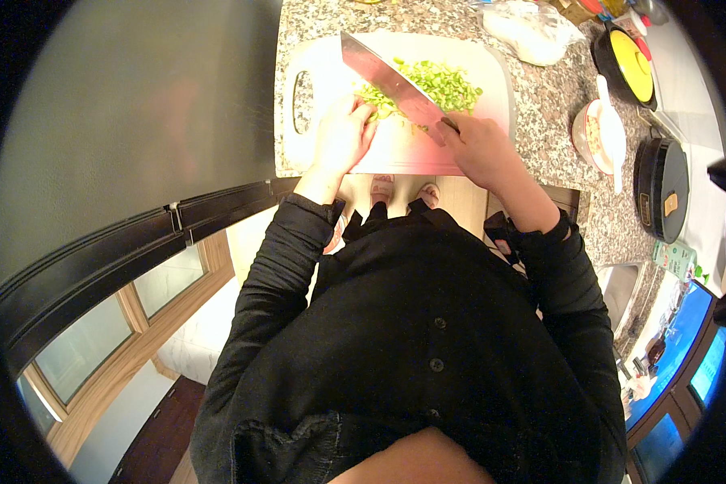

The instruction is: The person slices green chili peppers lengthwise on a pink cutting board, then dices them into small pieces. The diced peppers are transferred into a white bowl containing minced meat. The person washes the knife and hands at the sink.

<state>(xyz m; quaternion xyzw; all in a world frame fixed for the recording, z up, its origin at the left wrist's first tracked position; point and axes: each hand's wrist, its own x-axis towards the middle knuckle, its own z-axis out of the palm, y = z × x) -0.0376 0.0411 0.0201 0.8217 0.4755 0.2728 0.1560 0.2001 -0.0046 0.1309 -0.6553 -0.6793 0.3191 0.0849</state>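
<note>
A white cutting board (399, 151) lies on the granite counter before me, with a pile of chopped green vegetable (438, 85) on it. My right hand (481, 145) grips the handle of a kitchen knife (387, 78). Its broad blade slants up and left across the pile, covering part of it. On the board's left half rests my left hand (342, 133), fingers bent, their tips at the pile's lower left edge. Whether any pieces are pinched between those fingers is not clear.
To the right stand a bowl of chopped food (594, 136) with a white utensil (608, 133) across it, a black pot with a yellow lid (632, 66) and a round black appliance (662, 187). A plastic bag (529, 33) lies behind the board. A dark refrigerator-like panel (139, 121) borders the left.
</note>
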